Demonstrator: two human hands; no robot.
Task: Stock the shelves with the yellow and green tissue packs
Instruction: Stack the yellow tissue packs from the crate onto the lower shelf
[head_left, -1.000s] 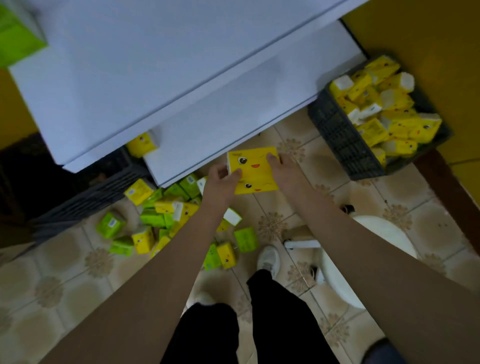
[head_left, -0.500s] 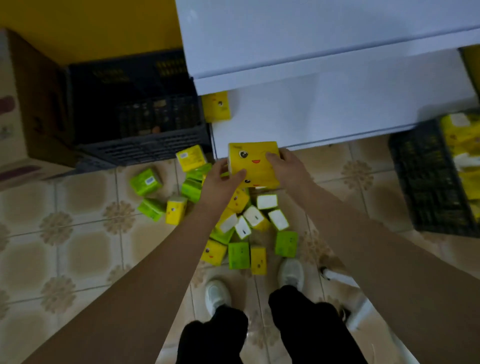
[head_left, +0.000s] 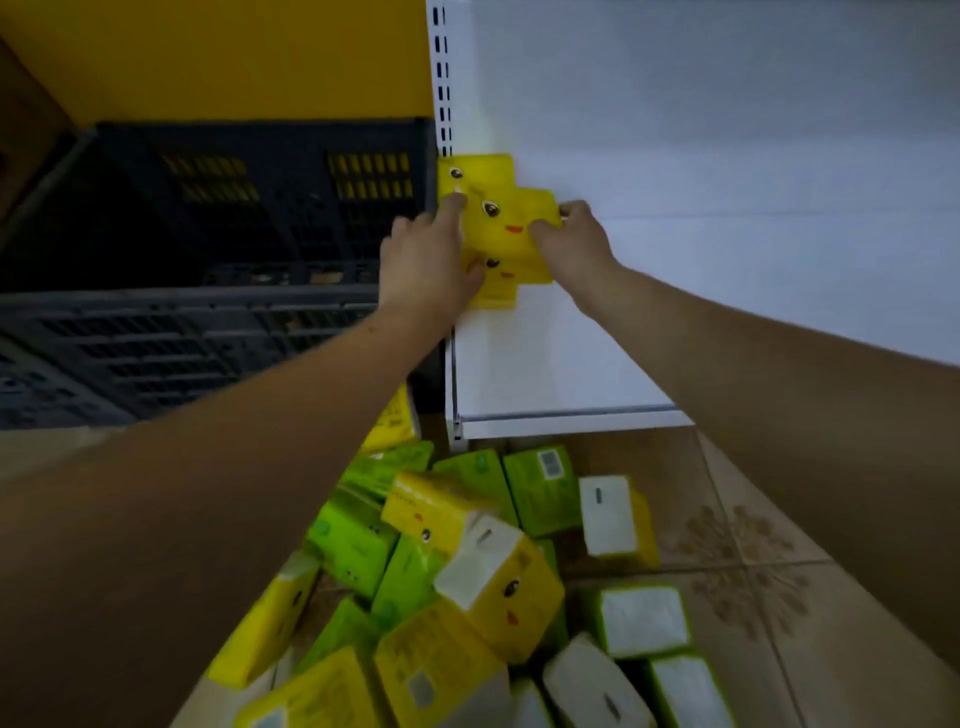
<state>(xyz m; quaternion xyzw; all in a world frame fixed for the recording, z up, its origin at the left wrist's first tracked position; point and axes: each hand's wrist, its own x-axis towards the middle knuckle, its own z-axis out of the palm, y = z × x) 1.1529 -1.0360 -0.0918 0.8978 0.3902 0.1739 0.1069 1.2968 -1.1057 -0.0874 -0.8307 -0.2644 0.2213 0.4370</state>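
A stack of yellow tissue packs (head_left: 511, 234) — glossy, boxy, printed with cartoon eyes and an orange mouth — is gripped between the left hand (head_left: 426, 260) and right hand (head_left: 569, 241), fingers curled, at the back left corner of the white shelf (head_left: 545, 364). No writing is legible. Yellow and green packs (head_left: 467, 571) are heaped on the tiled floor below — beside a dark slatted crate (head_left: 208, 260).

Glossy yellow tissue packs (head_left: 511, 228), matt white shelf (head_left: 545, 364)

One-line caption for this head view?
Both hands, left hand and right hand, grip yellow tissue packs at the white shelf corner above scattered floor packs.
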